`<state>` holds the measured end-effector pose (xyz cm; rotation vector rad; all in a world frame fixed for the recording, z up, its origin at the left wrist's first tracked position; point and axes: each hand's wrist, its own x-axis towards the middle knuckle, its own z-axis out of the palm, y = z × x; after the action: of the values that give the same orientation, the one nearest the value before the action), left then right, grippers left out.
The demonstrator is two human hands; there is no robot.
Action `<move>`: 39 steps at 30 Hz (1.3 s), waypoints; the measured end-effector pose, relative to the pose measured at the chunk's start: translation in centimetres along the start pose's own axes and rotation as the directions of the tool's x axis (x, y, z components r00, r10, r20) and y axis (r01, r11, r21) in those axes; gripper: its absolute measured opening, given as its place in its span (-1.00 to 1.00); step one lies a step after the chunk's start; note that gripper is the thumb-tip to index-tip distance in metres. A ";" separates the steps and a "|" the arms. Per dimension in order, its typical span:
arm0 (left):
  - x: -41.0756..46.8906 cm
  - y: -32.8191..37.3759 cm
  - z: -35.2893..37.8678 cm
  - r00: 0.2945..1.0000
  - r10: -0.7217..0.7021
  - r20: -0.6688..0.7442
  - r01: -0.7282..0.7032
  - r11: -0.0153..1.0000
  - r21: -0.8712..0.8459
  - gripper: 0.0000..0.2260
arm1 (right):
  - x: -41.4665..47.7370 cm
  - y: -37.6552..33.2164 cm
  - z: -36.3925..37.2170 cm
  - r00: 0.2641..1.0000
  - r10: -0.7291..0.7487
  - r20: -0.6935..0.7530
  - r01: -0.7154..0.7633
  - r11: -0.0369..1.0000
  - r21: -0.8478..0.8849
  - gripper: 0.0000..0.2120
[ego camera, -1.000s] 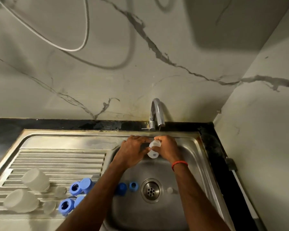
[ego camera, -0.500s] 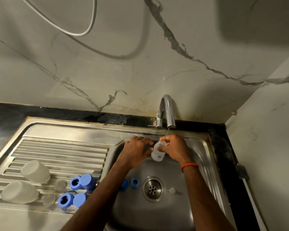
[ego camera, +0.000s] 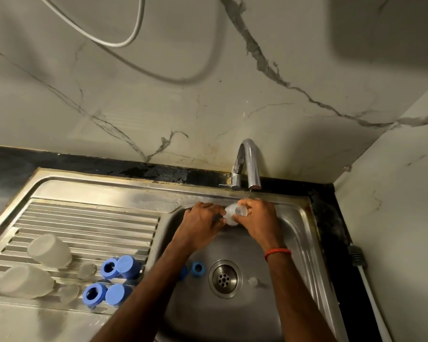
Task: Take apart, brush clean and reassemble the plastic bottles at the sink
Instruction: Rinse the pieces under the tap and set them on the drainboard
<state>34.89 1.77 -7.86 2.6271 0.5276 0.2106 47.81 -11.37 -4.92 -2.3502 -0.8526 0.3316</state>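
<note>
Sink basin [ego camera: 297, 245] holds a blue ring [ego camera: 197, 269] beside the drain [ego camera: 224, 278]. Left hand [ego camera: 202, 224] and right hand [ego camera: 260, 219] both grip a translucent bottle [ego camera: 232, 215], tilted, upper end toward the tap [ego camera: 248, 164].

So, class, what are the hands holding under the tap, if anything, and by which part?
A small clear bottle, gripped between both hands: left hand on its left side, right hand on its right.
</note>
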 end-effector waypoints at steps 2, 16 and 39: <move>-0.2 0.0 -0.2 1.000 -0.009 0.003 0.009 1.000 -0.025 -0.76 | -0.3 0.0 0.1 1.000 0.008 0.003 -0.008 1.000 -0.012 -0.54; -0.4 -0.5 -0.2 1.000 -0.022 -0.011 0.021 0.998 -0.061 -0.78 | 0.2 -0.3 0.3 0.996 0.082 -0.042 -0.084 0.995 -0.047 -0.59; -0.1 -1.2 0.5 0.998 -0.051 -0.037 0.049 0.997 -0.062 -0.76 | 0.8 0.1 0.0 0.999 0.050 -0.012 -0.051 0.996 -0.067 -0.54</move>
<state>34.53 2.55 -8.81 2.5517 0.5895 0.2580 48.43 -10.89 -4.99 -2.4373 -0.8121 0.3154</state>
